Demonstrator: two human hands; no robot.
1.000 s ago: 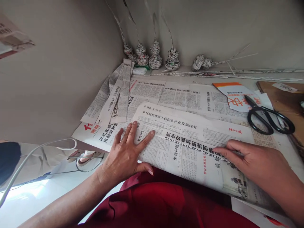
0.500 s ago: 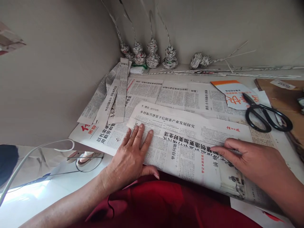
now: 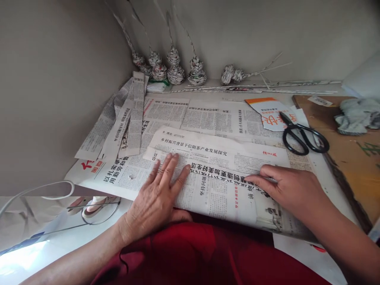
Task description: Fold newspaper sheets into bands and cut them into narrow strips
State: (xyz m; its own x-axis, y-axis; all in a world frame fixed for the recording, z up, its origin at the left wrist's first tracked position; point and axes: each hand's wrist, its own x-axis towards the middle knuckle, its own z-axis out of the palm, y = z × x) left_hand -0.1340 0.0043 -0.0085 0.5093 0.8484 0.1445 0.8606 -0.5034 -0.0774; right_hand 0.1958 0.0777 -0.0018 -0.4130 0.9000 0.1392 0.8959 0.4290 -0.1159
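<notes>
My left hand (image 3: 156, 190) lies flat on a folded newspaper sheet (image 3: 219, 194), fingers spread and thumb near the front edge. At the sheet's right part, my right hand (image 3: 285, 190) is closed, its thumb and forefinger brought together at a fold line; their grip on the paper is partly hidden. Under this sheet more newspaper (image 3: 204, 116) covers the table. Black-handled scissors (image 3: 305, 138) lie just beyond my right hand, partly over a torn orange-and-white printed paper (image 3: 264, 113).
Several woven paper gourds (image 3: 176, 73) stand along the wall, and another gourd (image 3: 228, 75) lies on its side. Thin paper rods (image 3: 237, 88) lie before them. Newspaper strips (image 3: 135, 118) are piled at left. Cardboard (image 3: 353, 158) with a grey cloth (image 3: 354, 114) is at right.
The view has turned to the right, so everything sits further left and the grey cloth has come into view. Both hands keep nearly the same places on the newspaper.
</notes>
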